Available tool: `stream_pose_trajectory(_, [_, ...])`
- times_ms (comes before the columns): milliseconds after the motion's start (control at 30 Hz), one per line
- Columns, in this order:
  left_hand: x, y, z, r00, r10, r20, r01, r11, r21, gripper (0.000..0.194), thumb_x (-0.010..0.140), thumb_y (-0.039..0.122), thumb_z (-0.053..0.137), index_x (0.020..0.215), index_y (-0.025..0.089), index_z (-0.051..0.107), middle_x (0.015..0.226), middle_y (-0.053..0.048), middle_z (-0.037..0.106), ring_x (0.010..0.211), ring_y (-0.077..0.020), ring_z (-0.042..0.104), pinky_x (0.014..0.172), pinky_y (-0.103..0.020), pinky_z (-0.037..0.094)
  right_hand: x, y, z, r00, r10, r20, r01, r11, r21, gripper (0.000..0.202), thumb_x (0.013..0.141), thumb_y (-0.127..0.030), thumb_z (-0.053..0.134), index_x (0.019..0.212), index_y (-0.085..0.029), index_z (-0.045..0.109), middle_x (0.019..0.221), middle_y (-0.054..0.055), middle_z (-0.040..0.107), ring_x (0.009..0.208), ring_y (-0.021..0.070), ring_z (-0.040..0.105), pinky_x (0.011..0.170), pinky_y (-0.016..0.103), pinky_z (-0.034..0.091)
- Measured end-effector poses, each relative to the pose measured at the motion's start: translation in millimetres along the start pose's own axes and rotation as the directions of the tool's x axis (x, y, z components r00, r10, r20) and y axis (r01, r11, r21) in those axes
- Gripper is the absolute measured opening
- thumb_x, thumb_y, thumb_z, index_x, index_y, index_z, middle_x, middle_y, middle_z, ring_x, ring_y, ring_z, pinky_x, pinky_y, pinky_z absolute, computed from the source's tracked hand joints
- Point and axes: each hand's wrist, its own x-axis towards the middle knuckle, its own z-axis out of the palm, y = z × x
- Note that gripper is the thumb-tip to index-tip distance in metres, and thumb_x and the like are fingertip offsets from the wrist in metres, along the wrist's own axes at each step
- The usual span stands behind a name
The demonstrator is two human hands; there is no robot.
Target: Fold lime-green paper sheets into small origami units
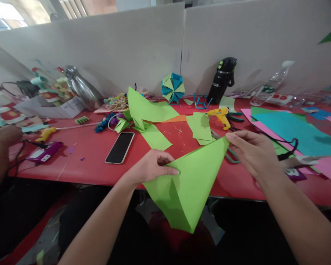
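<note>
I hold a folded sheet of lime green paper over the front edge of the red table. My left hand pinches its left fold between thumb and fingers. My right hand grips the sheet's upper right corner. The paper forms a pointed shape, with its lower tip hanging below the table edge. Other green paper pieces and a small stack lie further back on the table.
A black phone lies left of my hands. A yellow glue gun, a black bottle, a blue-green paper ball and coloured sheets sit behind. Another person's hand is at far left, near a purple device.
</note>
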Motion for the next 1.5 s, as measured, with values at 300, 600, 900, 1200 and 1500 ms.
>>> stream_pose_trajectory(300, [-4.2, 1.6, -5.0, 0.999, -0.018, -0.034, 0.019, 1.000, 0.023, 0.024, 0.075, 0.036, 0.082, 0.083, 0.014, 0.075, 0.077, -0.003, 0.073, 0.070, -0.0136, 0.063, 0.065, -0.022, 0.047, 0.1, -5.3, 3.5, 0.993, 0.078, 0.086, -0.086, 0.992, 0.097, 0.024, 0.059, -0.034, 0.095, 0.073, -0.025, 0.077, 0.076, -0.001, 0.072, 0.074, 0.0128, 0.065, 0.072, 0.025, 0.057])
stream_pose_trajectory(600, [-7.3, 3.2, -9.7, 0.998, 0.007, -0.067, -0.003, 0.999, 0.055, 0.023, 0.078, 0.035, 0.078, 0.089, 0.015, 0.078, 0.081, -0.004, 0.076, 0.071, -0.0150, 0.066, 0.063, -0.023, 0.047, 4.9, -1.3, -2.0, 0.991, 0.079, 0.105, -0.094, 0.986, 0.141, 0.020, 0.065, -0.028, 0.092, 0.075, -0.019, 0.077, 0.078, 0.000, 0.073, 0.074, 0.0097, 0.066, 0.073, 0.018, 0.055])
stream_pose_trajectory(900, [-9.3, 2.4, -6.7, 0.989, -0.043, -0.143, 0.047, 0.999, 0.021, 0.026, 0.074, 0.033, 0.082, 0.094, 0.017, 0.080, 0.089, -0.006, 0.080, 0.081, -0.0207, 0.073, 0.068, -0.025, 0.053, 7.1, 0.5, -2.2, 0.993, 0.089, 0.073, -0.097, 0.987, 0.127, 0.024, 0.061, -0.029, 0.094, 0.074, -0.019, 0.077, 0.076, 0.000, 0.073, 0.073, 0.0092, 0.066, 0.071, 0.017, 0.055])
stream_pose_trajectory(1200, [-9.3, 5.1, -8.1, 0.995, -0.013, -0.099, 0.021, 0.997, 0.071, 0.021, 0.077, 0.032, 0.079, 0.092, 0.017, 0.081, 0.090, -0.004, 0.080, 0.080, -0.0195, 0.072, 0.066, -0.023, 0.051, 6.6, -0.1, -1.0, 0.994, 0.089, 0.065, -0.096, 0.989, 0.114, 0.024, 0.060, -0.029, 0.094, 0.073, -0.018, 0.077, 0.075, 0.000, 0.073, 0.074, 0.0088, 0.066, 0.073, 0.016, 0.055])
stream_pose_trajectory(1500, [-6.9, -0.6, -8.9, 0.994, -0.039, -0.106, 0.043, 0.998, 0.037, 0.024, 0.076, 0.033, 0.080, 0.092, 0.016, 0.081, 0.089, -0.006, 0.080, 0.080, -0.0206, 0.072, 0.067, -0.025, 0.052, 11.2, 4.7, 1.3, 0.997, 0.036, 0.071, -0.046, 0.988, 0.148, 0.021, 0.063, -0.030, 0.092, 0.074, -0.019, 0.079, 0.072, 0.001, 0.073, 0.070, 0.0106, 0.064, 0.068, 0.020, 0.054])
